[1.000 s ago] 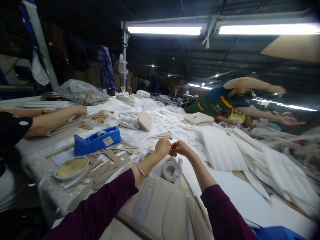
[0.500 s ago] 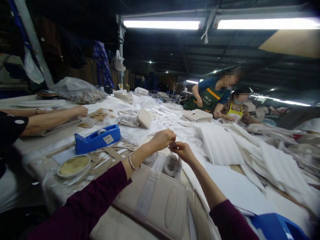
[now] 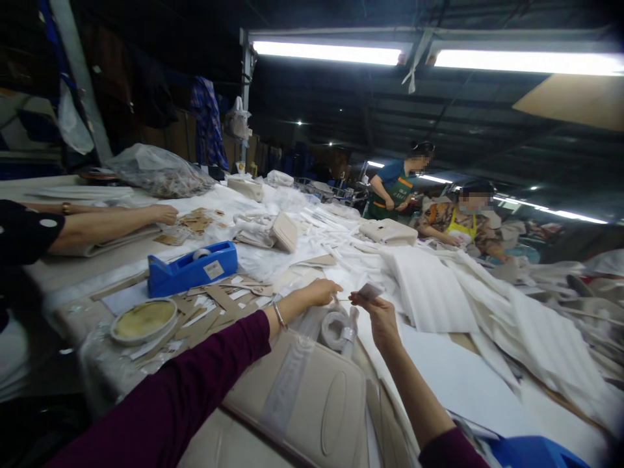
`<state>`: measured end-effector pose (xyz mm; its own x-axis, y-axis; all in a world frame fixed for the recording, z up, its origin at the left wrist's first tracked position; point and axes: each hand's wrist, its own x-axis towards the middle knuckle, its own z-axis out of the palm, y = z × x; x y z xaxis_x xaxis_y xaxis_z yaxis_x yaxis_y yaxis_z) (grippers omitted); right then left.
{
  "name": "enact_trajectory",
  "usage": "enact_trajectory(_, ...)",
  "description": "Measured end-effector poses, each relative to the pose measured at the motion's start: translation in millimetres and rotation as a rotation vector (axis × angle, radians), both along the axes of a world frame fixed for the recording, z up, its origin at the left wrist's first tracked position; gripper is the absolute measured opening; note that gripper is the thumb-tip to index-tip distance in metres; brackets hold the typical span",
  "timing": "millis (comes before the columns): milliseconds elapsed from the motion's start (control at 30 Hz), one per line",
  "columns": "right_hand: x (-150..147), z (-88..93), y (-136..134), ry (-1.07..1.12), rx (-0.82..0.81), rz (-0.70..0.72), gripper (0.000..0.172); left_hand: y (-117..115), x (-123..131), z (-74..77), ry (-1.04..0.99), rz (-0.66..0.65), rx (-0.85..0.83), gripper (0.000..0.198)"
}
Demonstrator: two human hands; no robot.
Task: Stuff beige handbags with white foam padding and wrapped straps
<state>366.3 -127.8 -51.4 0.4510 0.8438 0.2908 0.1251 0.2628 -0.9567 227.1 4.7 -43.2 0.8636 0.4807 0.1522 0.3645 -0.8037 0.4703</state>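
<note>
My left hand is closed in a pinch on one end of a thin strip stretched between both hands. My right hand is raised beside it, fingers pinched on a small pale piece of tape or paper at the strip's other end. Both hands hover above a beige handbag with a clear tape strip across it, lying near the table's front. A roll wrapped in plastic lies just under the hands.
A blue tape dispenser and a round tin lid sit left among cardboard scraps. White foam sheets cover the right side. Another person's arm lies at left. Two people work at the far right.
My hands have drawn slightly apart and lower, with the right hand now holding up the small pale piece. The person in the green apron has stood back upright.
</note>
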Motion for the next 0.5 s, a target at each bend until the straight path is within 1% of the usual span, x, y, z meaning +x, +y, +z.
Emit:
enact_trajectory(100, 2.8, -4.9, 1.5, 0.122, -0.019, -0.049, 0.026, 13.6, -7.2, 7.3, 0.101, 0.054, 0.046, 0.033)
enact_trajectory(200, 4.9, -12.8, 4.6, 0.197, -0.027, -0.1, 0.031, 19.2, -12.3, 8.5, 0.156, 0.135, 0.068, 0.024)
enact_trajectory(267, 5.5, -17.5, 6.5, 0.247, -0.047, -0.142, 0.036, 19.3, -14.4, 9.6, 0.156, 0.189, 0.074, 0.023)
enact_trajectory(333, 6.6, -20.1, 5.1, 0.275, -0.086, -0.174, 0.039, 19.6, -20.2, 15.0, 0.112, 0.225, 0.078, 0.029)
enact_trajectory(400, 8.5, -20.0, -3.4, 0.278, -0.143, -0.195, 0.036, 21.3, -35.5, 24.7, 0.036, 0.265, 0.084, 0.037)
enact_trajectory(433, 9.5, -19.1, -11.4, 0.275, -0.174, -0.206, 0.034, 22.3, -48.0, 29.9, -0.003, 0.295, 0.084, 0.04)
enact_trajectory(500, 10.4, -16.8, -34.9, 0.266, -0.227, -0.234, 0.033, 21.6, -82.7, 37.6, -0.054, 0.364, 0.066, 0.043)
